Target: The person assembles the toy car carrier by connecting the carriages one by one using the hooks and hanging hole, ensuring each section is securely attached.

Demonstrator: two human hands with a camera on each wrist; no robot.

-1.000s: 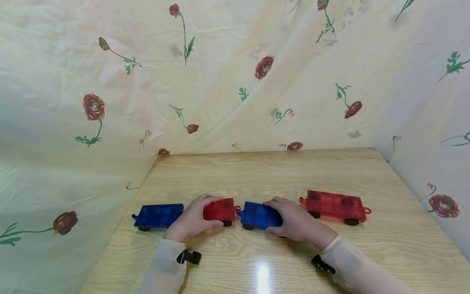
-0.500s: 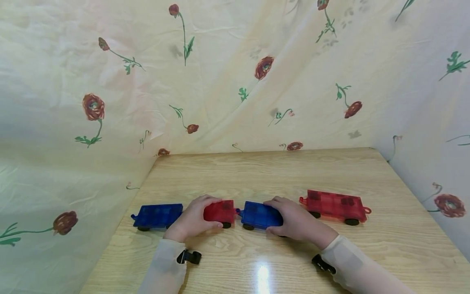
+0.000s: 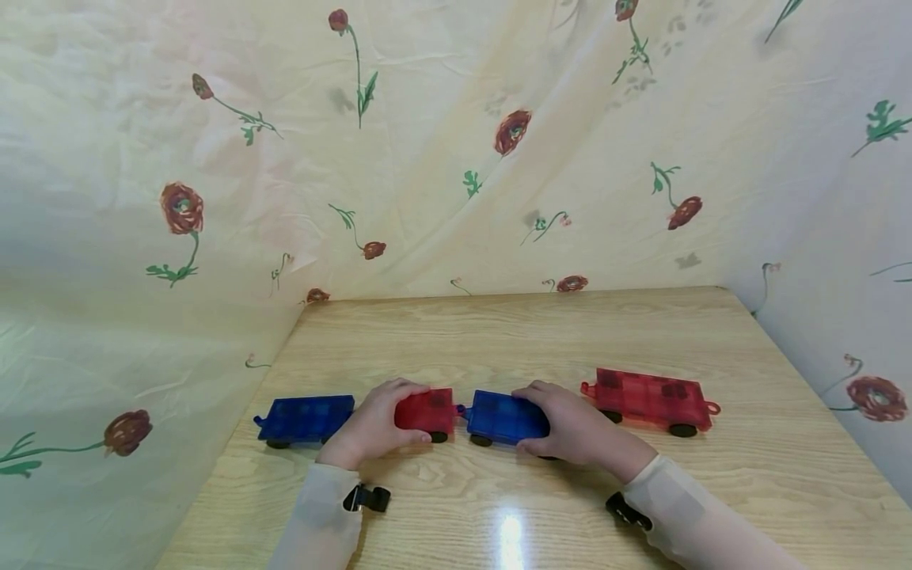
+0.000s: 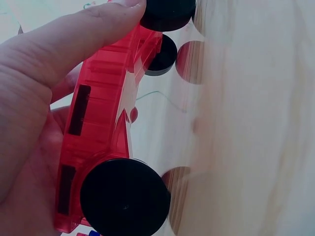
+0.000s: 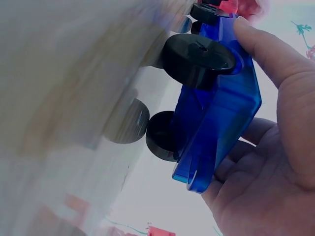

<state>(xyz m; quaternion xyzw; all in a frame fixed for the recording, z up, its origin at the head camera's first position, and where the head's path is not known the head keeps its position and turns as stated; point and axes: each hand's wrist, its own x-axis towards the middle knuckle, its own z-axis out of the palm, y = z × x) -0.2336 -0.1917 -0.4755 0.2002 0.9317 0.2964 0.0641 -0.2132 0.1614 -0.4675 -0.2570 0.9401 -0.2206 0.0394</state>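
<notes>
Gripped in my left hand [image 3: 374, 426] is a translucent red toy train car [image 3: 433, 408] with black wheels. My right hand [image 3: 573, 427] holds a translucent blue toy train car [image 3: 499, 417] from its right end. Between the hands, the blue car's hook [image 3: 463, 412] lies at the red car's ring and appears to sit in it. In the left wrist view the thumb lies along the side of the red car [image 4: 93, 103]. The right wrist view shows the thumb and fingers around the blue car [image 5: 229, 98], wheels toward the table.
Another blue car [image 3: 302, 417] stands at the left, partly behind my left hand. A second red car [image 3: 651, 398] stands at the right, behind my right wrist. The wooden table [image 3: 513, 332] meets a flowered cloth [image 3: 442, 158] at the back and sides.
The held red car's ring end has come down slightly onto the blue car's hook. Since half a second ago both hands have stayed nearly still.
</notes>
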